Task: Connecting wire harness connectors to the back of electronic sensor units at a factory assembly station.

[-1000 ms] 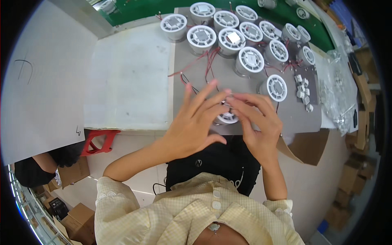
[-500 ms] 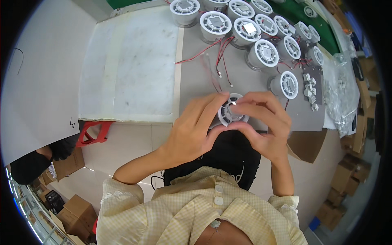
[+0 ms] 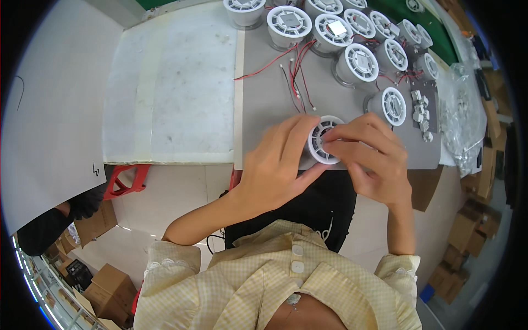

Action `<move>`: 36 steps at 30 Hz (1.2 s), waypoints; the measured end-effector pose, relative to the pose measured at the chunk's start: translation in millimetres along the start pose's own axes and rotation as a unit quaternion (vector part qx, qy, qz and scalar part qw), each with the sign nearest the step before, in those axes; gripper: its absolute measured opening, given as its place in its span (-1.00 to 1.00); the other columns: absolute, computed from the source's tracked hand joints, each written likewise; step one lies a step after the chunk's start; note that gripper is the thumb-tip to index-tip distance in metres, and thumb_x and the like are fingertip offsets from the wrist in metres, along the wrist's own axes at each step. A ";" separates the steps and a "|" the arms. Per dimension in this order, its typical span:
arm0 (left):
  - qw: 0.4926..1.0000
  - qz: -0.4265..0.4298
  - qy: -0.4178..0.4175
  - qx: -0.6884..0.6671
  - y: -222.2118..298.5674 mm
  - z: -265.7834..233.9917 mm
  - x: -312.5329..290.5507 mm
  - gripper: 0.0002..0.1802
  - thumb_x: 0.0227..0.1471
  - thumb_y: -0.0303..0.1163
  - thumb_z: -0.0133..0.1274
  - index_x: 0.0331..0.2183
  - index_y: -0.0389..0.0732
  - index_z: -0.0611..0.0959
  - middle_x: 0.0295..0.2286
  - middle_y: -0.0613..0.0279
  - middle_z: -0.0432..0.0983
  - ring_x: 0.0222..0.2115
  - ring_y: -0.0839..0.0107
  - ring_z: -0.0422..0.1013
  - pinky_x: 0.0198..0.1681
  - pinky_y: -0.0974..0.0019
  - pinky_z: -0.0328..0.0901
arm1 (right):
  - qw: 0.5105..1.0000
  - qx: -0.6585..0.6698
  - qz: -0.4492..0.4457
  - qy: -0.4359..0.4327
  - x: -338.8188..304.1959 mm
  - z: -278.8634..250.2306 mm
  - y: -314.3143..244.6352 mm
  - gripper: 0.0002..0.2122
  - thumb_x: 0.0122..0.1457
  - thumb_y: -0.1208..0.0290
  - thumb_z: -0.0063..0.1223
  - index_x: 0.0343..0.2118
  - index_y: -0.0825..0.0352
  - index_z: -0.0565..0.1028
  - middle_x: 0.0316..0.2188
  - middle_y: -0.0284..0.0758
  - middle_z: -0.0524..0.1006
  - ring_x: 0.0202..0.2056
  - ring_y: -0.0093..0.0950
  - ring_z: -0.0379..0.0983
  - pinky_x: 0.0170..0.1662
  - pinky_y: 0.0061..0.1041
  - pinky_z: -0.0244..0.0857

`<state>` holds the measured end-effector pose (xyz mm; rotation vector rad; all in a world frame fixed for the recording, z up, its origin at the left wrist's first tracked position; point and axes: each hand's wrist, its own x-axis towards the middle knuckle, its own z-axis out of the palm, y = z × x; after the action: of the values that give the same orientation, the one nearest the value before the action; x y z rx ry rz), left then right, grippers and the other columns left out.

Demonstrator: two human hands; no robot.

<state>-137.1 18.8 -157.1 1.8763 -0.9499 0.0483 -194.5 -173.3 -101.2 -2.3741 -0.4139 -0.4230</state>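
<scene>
A white round slotted housing (image 3: 323, 156) stands tilted at the front edge of the grey mat, its ribbed face up. My left hand (image 3: 281, 157) is closed round its left side, thumb along the near rim and fingers at the far rim. The bent fingers of my right hand (image 3: 377, 148) are pinched at the middle of the ribbed face. Those fingertips hide whatever they hold there. Beyond the housing lie loose red and black wires (image 3: 297, 82) with small white plugs.
Several similar white housings (image 3: 289, 23) stand at the back and right, some with square grey plates on top. Small white blocks (image 3: 421, 113) lie on the right, near a clear plastic bag (image 3: 465, 121). On the left is a whitish board (image 3: 170, 93); a red stool (image 3: 125, 180) is below it.
The housing and both hands have shifted slightly right in view. My right thumb has left the near rim, and the right fingers have drawn together at the housing's middle.
</scene>
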 end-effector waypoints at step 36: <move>0.795 0.065 0.103 0.594 -262.6 -189.1 339.5 -0.38 0.02 0.05 0.16 -0.05 -0.24 0.55 -0.12 -0.08 0.48 -0.07 -0.15 0.34 -0.01 -0.01 0.32 | 0.819 -0.342 0.383 0.256 -130.2 -66.2 102.1 -0.80 0.23 0.45 0.10 -0.10 0.32 0.52 -0.24 -0.29 0.45 -0.47 -0.45 0.33 -0.38 -0.50 0.26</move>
<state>330.1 20.2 -116.3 2.8218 -0.9564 1.1534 -282.8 -314.5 -164.7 -2.6570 1.0877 -0.8743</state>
